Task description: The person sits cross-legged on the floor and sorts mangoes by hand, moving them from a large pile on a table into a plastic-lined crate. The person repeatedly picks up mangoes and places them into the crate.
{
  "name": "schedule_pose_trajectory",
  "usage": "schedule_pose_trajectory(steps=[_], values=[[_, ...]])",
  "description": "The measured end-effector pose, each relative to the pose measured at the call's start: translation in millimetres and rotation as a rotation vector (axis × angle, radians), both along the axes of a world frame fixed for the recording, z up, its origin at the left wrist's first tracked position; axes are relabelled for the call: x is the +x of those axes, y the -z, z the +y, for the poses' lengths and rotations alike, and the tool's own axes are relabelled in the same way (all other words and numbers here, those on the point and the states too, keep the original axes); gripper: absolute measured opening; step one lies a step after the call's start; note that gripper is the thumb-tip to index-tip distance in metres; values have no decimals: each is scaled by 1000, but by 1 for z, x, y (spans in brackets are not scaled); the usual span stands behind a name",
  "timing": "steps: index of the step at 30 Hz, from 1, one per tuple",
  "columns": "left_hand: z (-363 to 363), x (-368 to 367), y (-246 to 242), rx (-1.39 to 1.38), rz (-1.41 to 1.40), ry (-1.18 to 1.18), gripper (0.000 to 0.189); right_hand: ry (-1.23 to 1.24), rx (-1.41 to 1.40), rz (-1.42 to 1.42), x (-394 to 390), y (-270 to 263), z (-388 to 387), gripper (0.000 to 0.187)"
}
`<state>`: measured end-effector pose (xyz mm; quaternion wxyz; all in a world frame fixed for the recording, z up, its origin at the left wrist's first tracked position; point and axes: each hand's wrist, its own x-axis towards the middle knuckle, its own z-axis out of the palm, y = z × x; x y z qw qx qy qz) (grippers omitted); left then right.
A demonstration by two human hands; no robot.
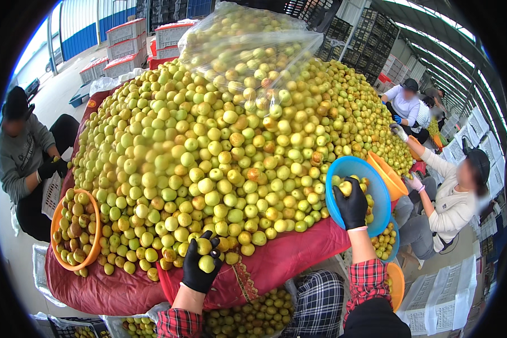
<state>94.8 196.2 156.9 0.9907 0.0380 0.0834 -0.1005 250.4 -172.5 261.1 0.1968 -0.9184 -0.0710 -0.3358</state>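
Observation:
A large heap of yellow-green jujubes [236, 177] lies on a dark red quilted cloth [279, 264]. In a black glove, my left hand [200, 264] holds two jujubes [206, 263] at the near edge of the heap, its palm turned up. My right hand [351, 207], gloved too, is over the rim of a blue plastic basin [380, 186]. A jujube [345, 188] with a brownish patch is at its fingertips. More jujubes lie inside the basin, partly hidden by that hand.
At the left stands an orange basin [97, 228] of browner jujubes. A clear plastic bag [253, 55] covers the heap's top. Workers sit at the left [29, 148] and right [452, 198]. Below the cloth are jujubes in a lined container [253, 317]. An orange basket [386, 175] adjoins the blue basin.

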Motion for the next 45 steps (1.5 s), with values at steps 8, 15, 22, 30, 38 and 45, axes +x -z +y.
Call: schedule_pose_trajectory(steps=[8,15,22,30,38,45], values=[[-4,13,5,89,10,16,50,39,-354,-33,15,14,-33,68],[5,8,9,131,14,23,51,266,-396,-35,34,13,-26,72],[6,12,4,209,5,56,49,501,78,253,-44,47,-158,67],[0,23,6,228,47,54,51,121,-248,-32,-7,16,-73,66],[1,13,8,283,44,35,53,110,117,-194,138,33,82,67],[5,5,2,229,17,19,51,-22,104,-272,133,50,123,63]])
